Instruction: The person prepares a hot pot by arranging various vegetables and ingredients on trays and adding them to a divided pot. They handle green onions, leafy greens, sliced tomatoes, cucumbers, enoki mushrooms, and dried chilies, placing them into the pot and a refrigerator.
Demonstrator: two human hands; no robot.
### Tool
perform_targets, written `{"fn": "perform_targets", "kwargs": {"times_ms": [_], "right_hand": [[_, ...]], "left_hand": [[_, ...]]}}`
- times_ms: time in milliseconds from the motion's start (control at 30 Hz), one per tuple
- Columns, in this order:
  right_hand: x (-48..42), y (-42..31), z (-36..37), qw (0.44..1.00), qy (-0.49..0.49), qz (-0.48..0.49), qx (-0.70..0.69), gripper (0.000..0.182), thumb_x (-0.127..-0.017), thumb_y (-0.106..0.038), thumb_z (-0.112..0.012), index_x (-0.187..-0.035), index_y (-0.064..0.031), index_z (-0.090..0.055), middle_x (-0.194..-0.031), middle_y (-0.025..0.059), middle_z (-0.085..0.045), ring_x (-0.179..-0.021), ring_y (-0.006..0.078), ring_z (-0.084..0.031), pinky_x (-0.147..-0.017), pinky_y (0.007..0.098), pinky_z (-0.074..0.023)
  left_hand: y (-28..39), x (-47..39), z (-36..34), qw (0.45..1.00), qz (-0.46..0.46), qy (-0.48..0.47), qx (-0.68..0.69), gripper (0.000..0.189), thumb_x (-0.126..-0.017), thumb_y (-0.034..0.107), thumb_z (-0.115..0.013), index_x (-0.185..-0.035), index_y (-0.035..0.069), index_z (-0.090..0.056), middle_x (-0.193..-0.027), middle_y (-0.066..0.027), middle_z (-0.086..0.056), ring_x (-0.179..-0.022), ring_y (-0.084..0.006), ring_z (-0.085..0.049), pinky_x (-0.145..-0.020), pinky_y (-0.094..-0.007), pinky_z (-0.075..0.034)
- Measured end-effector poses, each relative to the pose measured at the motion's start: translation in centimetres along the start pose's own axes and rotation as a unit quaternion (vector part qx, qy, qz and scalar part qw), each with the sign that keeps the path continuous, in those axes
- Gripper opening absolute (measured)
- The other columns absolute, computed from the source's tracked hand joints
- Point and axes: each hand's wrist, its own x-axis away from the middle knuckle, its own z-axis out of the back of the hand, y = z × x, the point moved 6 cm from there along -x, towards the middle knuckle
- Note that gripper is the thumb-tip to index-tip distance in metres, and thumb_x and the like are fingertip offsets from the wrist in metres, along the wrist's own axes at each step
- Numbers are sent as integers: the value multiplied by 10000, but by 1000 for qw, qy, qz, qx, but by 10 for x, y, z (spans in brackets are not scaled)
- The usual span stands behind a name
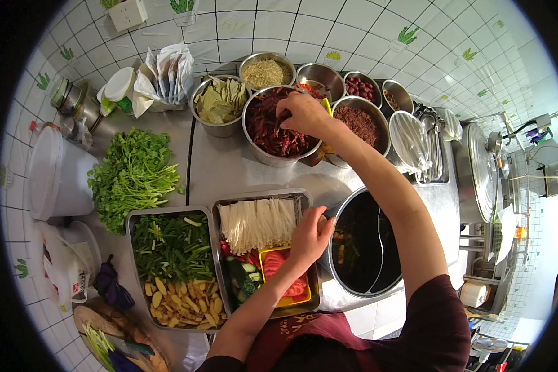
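Observation:
Over a steel bowl (279, 159) full of dried red chillies (265, 123), my right hand (302, 111) has its fingertips down among the pods. Whether it pinches any is hidden. My left hand (312, 232) is at the left rim of a divided hot pot (382, 251), thumb and fingers curved beside a small brownish thing that I cannot make out. Dark contents fill the pot, with ginger-like slices and green pieces on its left side. Below the left hand lies a yellow-rimmed tray (292, 301) of tomato slices (274, 265), inside a steel tray (262, 194) with enoki mushrooms (255, 223).
Bay leaves (221, 100), small seeds (266, 73), red dates (360, 88) and reddish peppercorns (359, 123) fill bowls along the wall. Left are cilantro (130, 172) and a tray (130, 251) of cut scallions and ginger slices. Ladles (430, 139) stand at the right.

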Motion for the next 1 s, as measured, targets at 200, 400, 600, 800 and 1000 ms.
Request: {"fn": "perform_targets", "kwargs": {"times_ms": [200, 400, 600, 800, 1000], "right_hand": [[8, 13, 28, 989, 28, -85, -115, 236, -644, -185, -756, -859, -97, -712, -827, 109, -684, -822, 285, -646, -770, 373, -510], [11, 29, 30, 961, 24, -155, -227, 229, -702, -132, -780, -903, -44, -713, -754, 99, -670, -601, 155, -645, -545, 291, -531], [14, 14, 24, 954, 55, -162, -247, 274, -763, -177, -737, -991, -32, -695, -769, 100, -676, -620, 151, -646, -559, 290, -531], [25, 15, 31, 975, 63, -117, -180, 307, -816, -227, -665, -1080, -70, -670, -768, 166, -671, -689, 291, -664, -668, 366, -526], [42, -17, 38, 989, 118, 67, -54, 262, -812, -68, -624, -1067, -93, -674, -1229, 121, -577, -1108, 311, -563, -906, 383, -477]], "left_hand": [[-2, -28, 30, 987, 111, 11, 114, 268, -888, 177, -649, -1102, 47, -554, -915, -40, -602, -612, -108, -574, -511, -264, -452], [27, -122, 97, 967, -112, 162, -160, 274, -852, 174, -688, -1063, 39, -576, -860, -70, -655, -580, -139, -617, -509, -292, -461], [0, -168, 89, 994, 41, 81, -59, 177, -839, 83, -677, -963, -7, -589, -759, -71, -666, -463, -145, -560, -447, -299, -426], [-10, -154, 99, 984, 158, 68, 43, 91, -865, 56, -599, -926, -10, -618, -696, -57, -631, -479, -115, -574, -348, -269, -437], [-11, -152, 115, 987, 140, 62, 45, 112, -902, 46, -550, -982, -16, -597, -775, -56, -610, -519, -99, -570, -356, -262, -431]]}}
